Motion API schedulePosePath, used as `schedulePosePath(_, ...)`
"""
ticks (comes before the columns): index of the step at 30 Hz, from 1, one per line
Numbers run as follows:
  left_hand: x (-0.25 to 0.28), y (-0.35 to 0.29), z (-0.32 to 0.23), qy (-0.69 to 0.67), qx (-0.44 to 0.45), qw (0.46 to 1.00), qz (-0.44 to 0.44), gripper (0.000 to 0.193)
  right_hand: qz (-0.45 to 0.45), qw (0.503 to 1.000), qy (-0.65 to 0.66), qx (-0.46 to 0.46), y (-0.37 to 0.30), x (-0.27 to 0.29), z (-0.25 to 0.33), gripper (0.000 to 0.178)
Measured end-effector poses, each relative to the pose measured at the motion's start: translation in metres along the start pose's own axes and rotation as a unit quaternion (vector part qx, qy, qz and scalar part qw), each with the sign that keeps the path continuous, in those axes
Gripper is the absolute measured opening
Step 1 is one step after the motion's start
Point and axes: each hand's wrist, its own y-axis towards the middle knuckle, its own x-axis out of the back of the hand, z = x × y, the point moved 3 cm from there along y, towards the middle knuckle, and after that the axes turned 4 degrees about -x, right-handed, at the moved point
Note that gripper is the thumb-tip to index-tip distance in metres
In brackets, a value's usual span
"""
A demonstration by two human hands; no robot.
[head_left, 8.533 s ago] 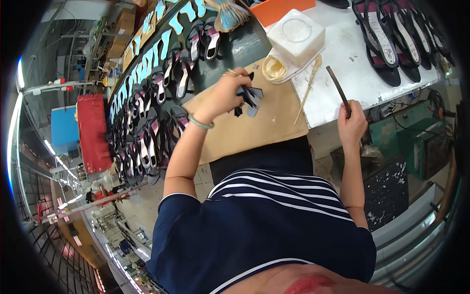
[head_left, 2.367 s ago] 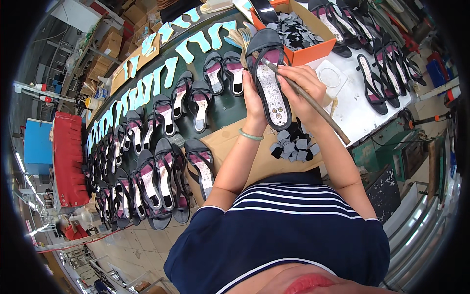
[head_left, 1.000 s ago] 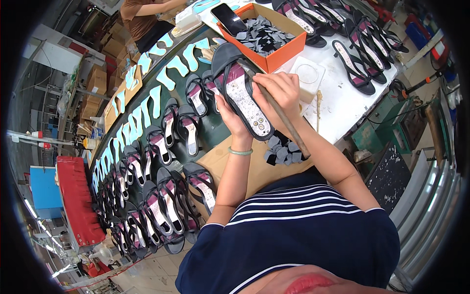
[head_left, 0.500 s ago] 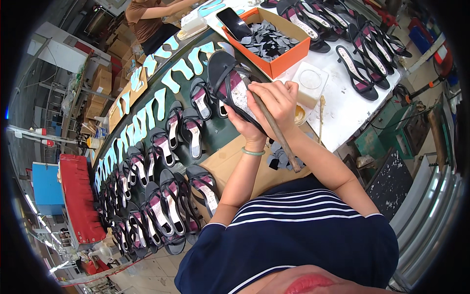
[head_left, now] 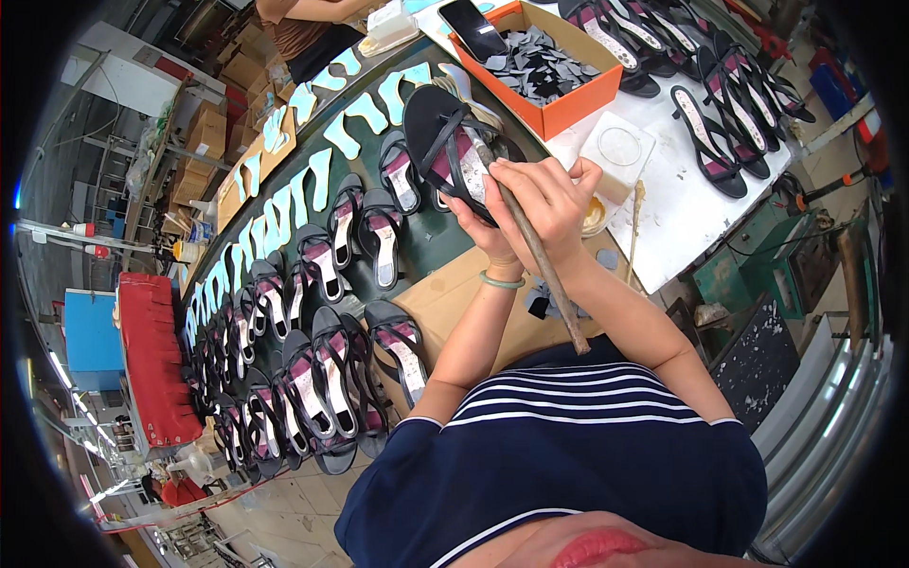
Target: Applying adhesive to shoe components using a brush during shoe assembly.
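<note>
My left hand (head_left: 490,239), with a green bangle at its wrist, grips a black strappy sandal (head_left: 434,114) from below near its heel end. The sandal is tilted, with its toe pointing away from me. My right hand (head_left: 547,204) is closed round a long brown wooden stick (head_left: 544,260). The stick's pale far tip lies beside the straps over the sandal's insole; whether it touches is hard to tell. Beside my right wrist stands a small pot of yellowish paste (head_left: 594,216). Small dark grey pieces (head_left: 544,301) lie on the cardboard (head_left: 464,303) under my arms.
An orange box (head_left: 579,109) of grey pieces, with a phone (head_left: 473,30) on its rim, stands ahead. A white container (head_left: 617,156) and more sandals (head_left: 710,142) are at the right. Rows of sandals (head_left: 383,237) and pale blue-edged insoles (head_left: 341,140) cover the green surface. Another person (head_left: 303,38) is at the far left.
The stick's tip has come out past my right fingers, up toward the sandal's straps. The sandal has turned slightly in my left hand. The whole view has shifted a little.
</note>
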Motion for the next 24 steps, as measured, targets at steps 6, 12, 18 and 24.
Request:
schedulePosePath(6, -0.019, -0.002, -0.020, -0.037, 0.008, 0.999, -0.011, 0.050, 0.001, 1.000, 0.003, -0.001, -0.001, 0.002, 0.004, 0.016)
schedulePosePath(12, -0.014, -0.001, -0.020, -0.036, -0.003, 0.999, 0.029, 0.053, 0.010, 1.000, 0.009, -0.002, -0.001, 0.004, 0.007, 0.013)
schedulePosePath(18, -0.018, 0.001, -0.024, -0.011, -0.011, 1.000, -0.003, 0.056, 0.017, 1.000, 0.014, -0.008, -0.002, 0.005, 0.008, 0.010)
schedulePosePath(24, -0.018, 0.000, -0.025, -0.026, 0.004, 1.000, -0.012, 0.060, 0.032, 0.999, 0.014, -0.005, -0.002, 0.007, 0.009, 0.009)
